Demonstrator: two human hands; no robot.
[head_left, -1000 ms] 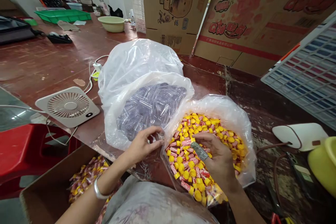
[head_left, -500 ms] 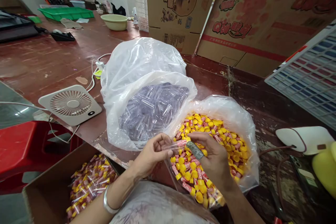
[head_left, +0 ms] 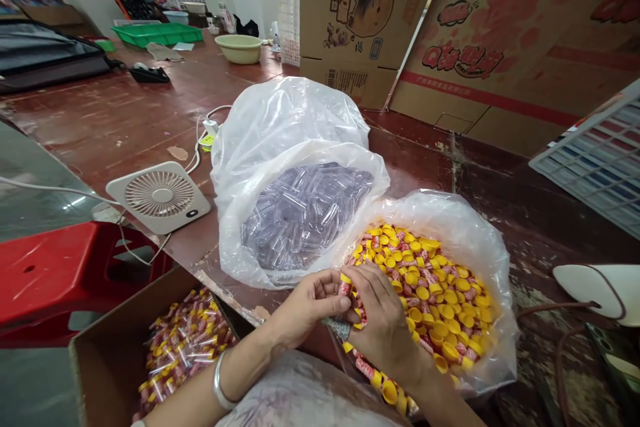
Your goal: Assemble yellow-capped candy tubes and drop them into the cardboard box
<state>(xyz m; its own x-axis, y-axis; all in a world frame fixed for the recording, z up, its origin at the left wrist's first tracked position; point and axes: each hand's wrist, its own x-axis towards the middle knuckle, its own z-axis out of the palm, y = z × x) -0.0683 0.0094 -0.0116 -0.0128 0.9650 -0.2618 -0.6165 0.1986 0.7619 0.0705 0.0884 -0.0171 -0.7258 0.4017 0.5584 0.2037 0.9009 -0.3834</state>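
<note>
My left hand (head_left: 315, 300) is closed, its thumb and fingers pinching a small tube with a yellow cap (head_left: 345, 285); red-and-white patterned content shows below the cap. My right hand (head_left: 383, 320) is closed against the same tube, fingertips at its cap. A grey speckled piece of cloth (head_left: 337, 328) shows by the right thumb, partly hidden. Close behind the hands, a white plastic bag (head_left: 493, 240) holds many yellow caps with red-and-white pieces (head_left: 420, 280). Another white bag (head_left: 227, 240) holds clear empty tubes (head_left: 305, 213).
At lower left, a cardboard box (head_left: 83, 360) contains filled, yellow-capped tubes (head_left: 185, 347). A small fan (head_left: 163, 195) stands near a red stool (head_left: 50, 267). Large cartons (head_left: 450, 33) rise at the back; a white plastic crate (head_left: 595, 153) and a phone (head_left: 613, 353) are on the right.
The tube has turned from lying sideways to cap-up. My right fingers have closed in around it, and the grey cloth has moved down and left. The view has swung slightly left.
</note>
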